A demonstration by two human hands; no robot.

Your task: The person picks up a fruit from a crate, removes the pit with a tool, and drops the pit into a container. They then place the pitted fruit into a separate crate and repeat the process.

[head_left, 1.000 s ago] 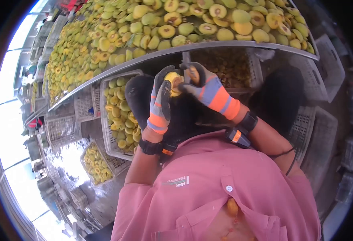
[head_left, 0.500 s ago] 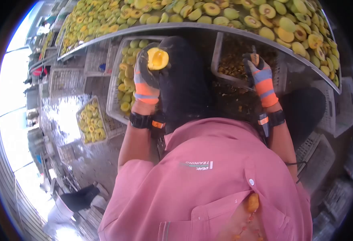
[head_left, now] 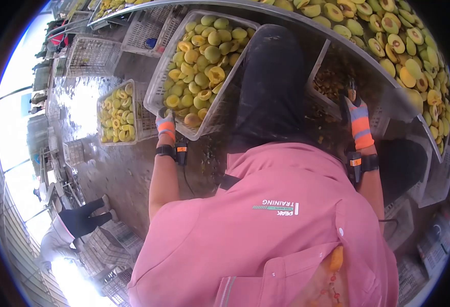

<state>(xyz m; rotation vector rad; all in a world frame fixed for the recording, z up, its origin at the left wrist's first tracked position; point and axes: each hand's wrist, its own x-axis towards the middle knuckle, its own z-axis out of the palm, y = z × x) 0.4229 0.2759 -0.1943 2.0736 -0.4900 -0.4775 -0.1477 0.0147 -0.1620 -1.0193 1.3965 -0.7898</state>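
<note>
My left hand (head_left: 166, 125), in a grey and orange glove, is at the near rim of a white crate (head_left: 204, 134) full of halved yellow-green fruit (head_left: 204, 61). Its fingers are partly hidden by the rim, and no fruit shows in them. My right hand (head_left: 359, 116), in the same kind of glove, is shut on a small dark tool (head_left: 350, 88). It hovers over a second crate (head_left: 323, 98) that holds brown pits, under the metal table's edge.
A curved metal table (head_left: 388, 84) heaped with halved fruit runs along the top right. A smaller crate of fruit (head_left: 116, 113) sits on the wet floor at left, with empty crates (head_left: 89, 53) behind it. Another person (head_left: 71, 222) bends down at lower left.
My left hand has dropped from chest height to the fruit crate's rim, and the halved fruit it held is gone. My right hand has moved slightly right with the tool. The view has tilted downward.
</note>
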